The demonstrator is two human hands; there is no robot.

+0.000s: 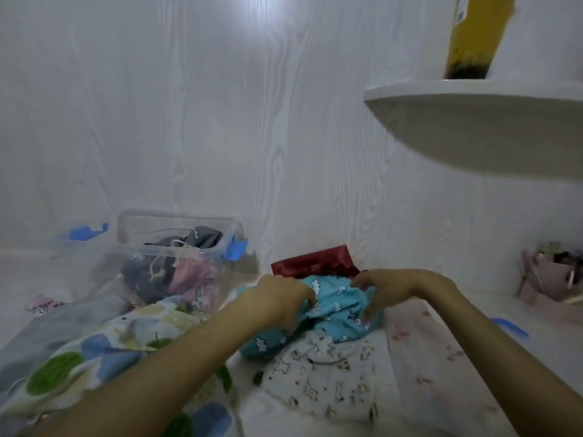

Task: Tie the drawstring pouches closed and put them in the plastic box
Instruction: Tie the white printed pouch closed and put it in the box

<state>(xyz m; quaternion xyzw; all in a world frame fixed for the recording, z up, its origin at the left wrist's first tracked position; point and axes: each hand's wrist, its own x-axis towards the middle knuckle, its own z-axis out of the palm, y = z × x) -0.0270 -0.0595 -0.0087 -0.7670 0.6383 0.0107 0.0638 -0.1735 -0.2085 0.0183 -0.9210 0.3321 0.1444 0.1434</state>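
Both hands, left hand and right hand, pinch the gathered top of a soft, light blue pouch lying just right of the clear plastic box, best held by its cords at the neck.

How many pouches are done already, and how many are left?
Done: a few dark and pink pouches sit in the plastic box. In hand: both hands, left hand and right hand, grip the blue pouch. Left: at least the white printed pouch.
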